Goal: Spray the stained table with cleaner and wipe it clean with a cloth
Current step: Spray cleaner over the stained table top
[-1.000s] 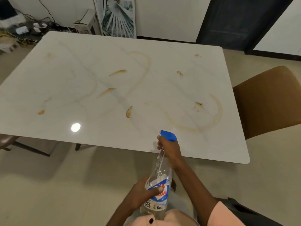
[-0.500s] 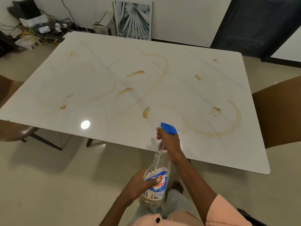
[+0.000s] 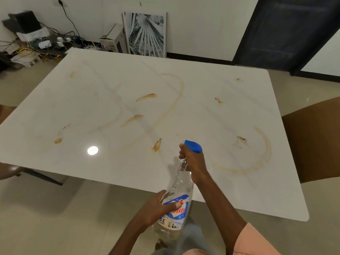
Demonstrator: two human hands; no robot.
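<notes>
A white marble table [image 3: 110,162] fills the middle of the view, marked with brown smears and curved streaks [image 3: 173,100]. I hold a clear spray bottle [image 3: 181,183] with a blue nozzle over the table's near edge, tilted away from me. My right hand [image 3: 193,161] grips its neck at the trigger. My left hand [image 3: 158,207] wraps around the lower body, by the blue and red label. The nozzle points toward the table's middle. No cloth is in view.
A brown chair [image 3: 312,140] stands at the table's right side, and another brown chair [image 3: 7,170] shows at the left edge. Cables and boxes [image 3: 36,45] lie on the floor at the far left. A framed picture [image 3: 145,34] leans on the far wall.
The view has shifted so the table sits further right and lower in frame. Both hands keep the same hold on the bottle, which has moved slightly forward over the table edge.
</notes>
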